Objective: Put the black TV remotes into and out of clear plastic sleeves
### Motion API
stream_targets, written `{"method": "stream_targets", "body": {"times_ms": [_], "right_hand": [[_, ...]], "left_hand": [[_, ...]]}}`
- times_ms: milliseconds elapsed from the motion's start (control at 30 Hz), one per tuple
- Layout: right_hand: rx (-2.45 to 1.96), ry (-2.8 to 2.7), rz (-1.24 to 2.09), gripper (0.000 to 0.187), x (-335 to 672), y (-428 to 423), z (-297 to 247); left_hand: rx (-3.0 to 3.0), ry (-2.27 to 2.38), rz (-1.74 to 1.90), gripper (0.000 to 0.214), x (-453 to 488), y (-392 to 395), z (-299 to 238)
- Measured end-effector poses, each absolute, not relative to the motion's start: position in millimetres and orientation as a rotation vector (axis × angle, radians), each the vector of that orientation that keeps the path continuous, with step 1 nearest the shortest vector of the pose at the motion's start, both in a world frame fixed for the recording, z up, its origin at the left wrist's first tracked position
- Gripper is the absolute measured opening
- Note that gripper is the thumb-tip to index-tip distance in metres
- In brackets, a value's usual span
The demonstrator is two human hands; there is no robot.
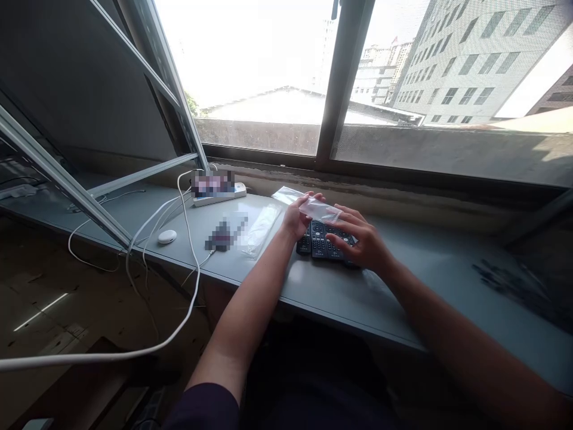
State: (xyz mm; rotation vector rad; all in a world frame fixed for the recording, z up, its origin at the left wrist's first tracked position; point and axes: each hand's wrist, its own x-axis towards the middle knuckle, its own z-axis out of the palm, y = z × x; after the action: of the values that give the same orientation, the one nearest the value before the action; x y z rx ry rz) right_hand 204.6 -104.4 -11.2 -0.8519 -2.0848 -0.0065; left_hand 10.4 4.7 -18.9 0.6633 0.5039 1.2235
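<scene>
Both hands are working mid-counter near the back edge by the window: left hand (296,218) and right hand (358,239) are each pinching an end of a clear plastic bag (320,208), fingers closed on it, holding it just above the black remotes (321,240). Remotes are lying side by side on the counter (403,280) under the right hand's fingers. Toward the left edge, more clear bags (259,230), a white puck (167,236) and white cables (188,239) are sitting on the counter.
</scene>
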Motion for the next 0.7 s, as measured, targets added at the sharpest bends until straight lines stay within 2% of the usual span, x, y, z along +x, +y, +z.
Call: {"method": "stream_targets", "body": {"times_ms": [167,533,700], "right_hand": [[-0.859,-2.054,-0.02,0.031,205.3,-105.3,-10.4],[-0.894,-1.982,-0.043,0.029,203.5,-107.1,-8.4],[-0.981,-1.87,-0.161,0.028,207.0,-104.4,-6.6]], "left_hand": [[0.644,0.523,1.255,0.022,7.7,8.0,-18.5],[0.632,0.605,1.267,0.022,6.6,10.0,-18.3],[0.473,0.622,1.355,0.026,1.4,13.1,-17.5]]}}
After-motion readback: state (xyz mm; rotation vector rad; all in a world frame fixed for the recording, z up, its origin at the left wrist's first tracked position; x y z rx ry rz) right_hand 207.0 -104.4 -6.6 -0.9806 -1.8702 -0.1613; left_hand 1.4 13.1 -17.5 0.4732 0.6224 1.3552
